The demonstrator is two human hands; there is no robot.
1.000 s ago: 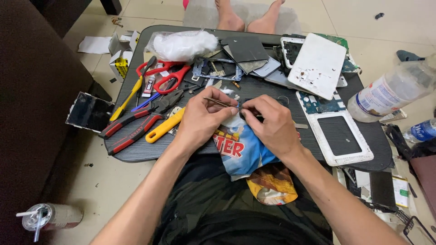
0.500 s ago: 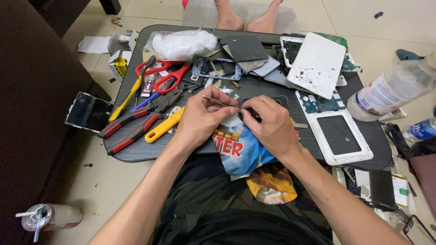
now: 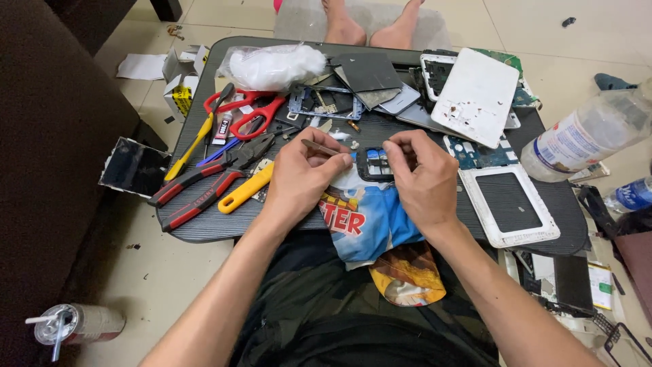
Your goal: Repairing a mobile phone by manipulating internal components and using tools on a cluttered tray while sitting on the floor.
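My left hand [image 3: 303, 178] grips thin metal tweezers [image 3: 324, 147], their tip pointing right toward a small dark phone part [image 3: 377, 163]. My right hand [image 3: 422, 178] pinches that part by its right side, just above a blue printed cloth [image 3: 367, 217] draped over the near edge of the low black table [image 3: 204, 228]. The two hands are close together, a little apart, with the part between them.
Red-handled pliers [image 3: 204, 183], a yellow-handled tool [image 3: 243, 194], red scissors [image 3: 248, 112], phone frames, a white back cover [image 3: 479, 95] and a bag of white stuffing [image 3: 272, 66] crowd the table. A plastic bottle [image 3: 587, 136] lies right. Another person's feet [image 3: 370, 24] rest beyond the table.
Both hands have shifted slightly apart, and the dark part now shows between them in my right fingers. The tweezers stay in my left hand.
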